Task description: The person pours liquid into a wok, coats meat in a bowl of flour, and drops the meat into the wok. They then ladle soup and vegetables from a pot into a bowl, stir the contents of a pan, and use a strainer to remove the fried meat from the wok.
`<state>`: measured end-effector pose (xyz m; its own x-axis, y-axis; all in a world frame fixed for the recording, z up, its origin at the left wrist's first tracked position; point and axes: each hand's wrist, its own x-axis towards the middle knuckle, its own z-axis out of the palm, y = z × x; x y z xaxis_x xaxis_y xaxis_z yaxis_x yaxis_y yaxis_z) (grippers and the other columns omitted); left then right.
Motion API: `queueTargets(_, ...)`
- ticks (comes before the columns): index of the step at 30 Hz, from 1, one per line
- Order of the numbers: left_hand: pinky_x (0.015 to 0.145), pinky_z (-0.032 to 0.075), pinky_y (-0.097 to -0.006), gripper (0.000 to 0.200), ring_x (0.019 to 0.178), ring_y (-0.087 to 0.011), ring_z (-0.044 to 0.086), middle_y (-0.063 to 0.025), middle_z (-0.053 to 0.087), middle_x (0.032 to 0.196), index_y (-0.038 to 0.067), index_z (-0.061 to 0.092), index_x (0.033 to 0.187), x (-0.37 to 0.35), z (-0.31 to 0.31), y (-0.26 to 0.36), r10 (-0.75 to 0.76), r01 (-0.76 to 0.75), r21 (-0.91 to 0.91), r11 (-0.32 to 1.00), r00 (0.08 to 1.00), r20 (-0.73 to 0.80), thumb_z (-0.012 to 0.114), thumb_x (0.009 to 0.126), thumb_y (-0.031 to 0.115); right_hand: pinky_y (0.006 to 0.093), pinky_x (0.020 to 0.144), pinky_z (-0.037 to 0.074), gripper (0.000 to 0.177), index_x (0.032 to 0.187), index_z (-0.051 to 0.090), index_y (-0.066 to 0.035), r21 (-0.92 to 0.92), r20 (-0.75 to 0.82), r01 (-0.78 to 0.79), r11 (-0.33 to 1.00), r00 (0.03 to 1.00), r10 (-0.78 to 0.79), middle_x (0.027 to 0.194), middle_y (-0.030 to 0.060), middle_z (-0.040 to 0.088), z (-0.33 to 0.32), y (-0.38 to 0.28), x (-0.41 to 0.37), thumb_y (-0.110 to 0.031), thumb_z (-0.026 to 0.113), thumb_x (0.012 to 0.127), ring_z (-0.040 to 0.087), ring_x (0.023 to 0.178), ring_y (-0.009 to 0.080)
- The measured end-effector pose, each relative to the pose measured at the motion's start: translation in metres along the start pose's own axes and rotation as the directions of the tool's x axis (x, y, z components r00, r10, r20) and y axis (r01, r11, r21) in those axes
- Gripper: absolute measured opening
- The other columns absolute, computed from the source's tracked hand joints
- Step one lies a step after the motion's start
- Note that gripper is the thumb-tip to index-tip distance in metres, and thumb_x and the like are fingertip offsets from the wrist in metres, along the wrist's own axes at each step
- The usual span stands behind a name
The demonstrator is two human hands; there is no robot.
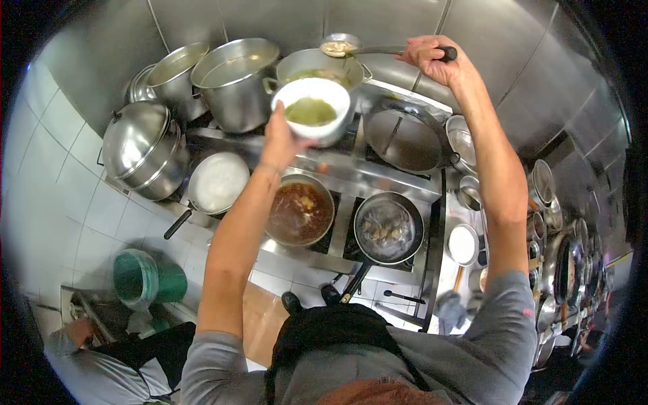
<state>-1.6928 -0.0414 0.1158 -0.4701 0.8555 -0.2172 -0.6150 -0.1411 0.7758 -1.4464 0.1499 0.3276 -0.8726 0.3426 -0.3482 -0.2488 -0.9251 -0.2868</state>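
My left hand [283, 137] grips a white bowl [343, 101] by its left side, with green liquid [310, 112] in it. The bowl is held in front of a large two-handled pot [294, 65] at the back of the stove, which has green contents. My right hand [432, 57] is closed round the dark-ended handle of a ladle [339, 48]. Pale pieces lie in the ladle's round head, raised over the pot's back rim.
Tall steel pots [235, 88] stand at the back left beside a lidded steamer [137, 145]. Nearer are a pan of reddish-brown sauce [301, 208], a white-filled pan [219, 182] and a steaming frying pan [388, 228]. A wok [403, 138] sits back right. A co-worker [101, 364] is at lower left.
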Motion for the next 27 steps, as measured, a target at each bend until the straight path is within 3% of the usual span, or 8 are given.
queueTargets(5,0.096,0.043,-0.0649,0.066,0.126,-0.0418,0.049,-0.0169,0.046,0.144,0.012,0.037,0.146,0.035,0.02,-0.009,-0.019,0.018,-0.005,1.0,0.996,-0.086,0.042,0.097,0.056,0.0238,0.031,0.038,0.054,0.143,0.008,0.007,-0.017,0.013,-0.017,1.0,1.0,0.017,0.072,0.005,0.042,-0.001,-0.001,-0.031,-0.01,0.037,0.101,0.043,0.043,0.0122)
queueTargets(8,0.085,0.054,-0.0597,0.064,0.112,-0.04,0.06,-0.0213,0.051,0.134,0.009,0.035,0.144,0.041,0.029,-0.017,0.047,-0.046,0.047,0.998,0.998,-0.031,0.039,0.1,0.055,0.023,0.03,0.033,0.048,0.138,0.016,0.011,-0.033,0.026,-0.039,0.999,0.999,0.04,0.06,0.0009,0.041,0.009,0.01,-0.063,-0.01,0.038,0.101,0.044,0.043,0.0112)
queueTargets(10,0.099,0.044,-0.0597,0.067,0.124,-0.0399,0.052,-0.0196,0.045,0.143,0.008,0.035,0.146,0.033,0.042,-0.016,-0.006,0.007,0.019,1.0,0.998,-0.06,0.041,0.098,0.055,0.0224,0.029,0.032,0.049,0.139,0.016,0.012,-0.033,0.087,-0.087,0.996,0.992,0.09,0.059,0.0,0.04,0.012,0.016,-0.084,-0.01,0.038,0.101,0.043,0.043,0.0106)
queueTargets(11,0.099,0.044,-0.0591,0.068,0.123,-0.0397,0.053,-0.0198,0.045,0.143,0.008,0.035,0.146,0.034,0.044,-0.017,-0.017,0.019,0.023,1.0,0.998,-0.056,0.041,0.098,0.055,0.0264,0.026,0.033,0.057,0.144,0.01,0.01,-0.057,0.117,-0.091,0.994,0.988,0.098,0.079,0.0064,0.042,0.008,0.007,-0.09,-0.019,0.036,0.104,0.042,0.045,0.0128)
queueTargets(18,0.093,0.05,-0.0574,0.068,0.115,-0.0369,0.059,-0.0197,0.052,0.135,0.004,0.037,0.142,0.028,0.058,-0.02,0.025,-0.023,0.03,0.999,0.998,-0.061,0.035,0.1,0.058,0.0279,0.026,0.038,0.06,0.15,0.004,0.006,-0.053,0.129,-0.088,0.995,0.987,0.094,0.085,0.011,0.044,0.005,0.059,-0.153,-0.018,0.034,0.103,0.046,0.045,0.0143)
queueTargets(21,0.087,0.053,-0.0603,0.074,0.111,-0.0414,0.06,-0.0232,0.048,0.136,0.006,0.035,0.144,0.039,0.045,-0.03,0.055,-0.055,0.021,0.998,0.998,-0.004,0.04,0.096,0.063,0.0307,0.025,0.036,0.022,0.109,0.026,-0.002,-0.011,0.007,-0.086,0.996,0.996,0.086,0.064,0.0099,0.048,-0.015,0.071,-0.164,-0.022,0.033,0.102,0.043,0.034,0.0179)
queueTargets(25,0.087,0.053,-0.0597,0.072,0.112,-0.0396,0.06,-0.0223,0.051,0.134,0.008,0.038,0.142,0.026,0.042,-0.031,0.037,-0.037,0.022,0.999,0.999,-0.019,0.036,0.097,0.064,0.0314,0.02,0.03,0.026,0.082,0.04,-0.006,-0.226,-0.188,-0.087,0.97,0.981,0.044,0.046,0.0017,0.042,-0.038,0.102,-0.177,-0.023,0.037,0.101,0.034,0.023,0.0187)
queueTargets(27,0.087,0.053,-0.0593,0.071,0.112,-0.0382,0.061,-0.0215,0.053,0.133,0.009,0.039,0.142,0.017,0.042,-0.031,0.031,-0.031,0.026,0.999,1.0,-0.004,0.035,0.097,0.064,0.0305,0.02,0.029,0.021,0.081,0.042,-0.005,-0.397,-0.208,-0.044,0.917,0.977,-0.043,0.051,0.0019,0.043,-0.044,0.117,-0.18,-0.017,0.042,0.098,0.034,0.025,0.0144)
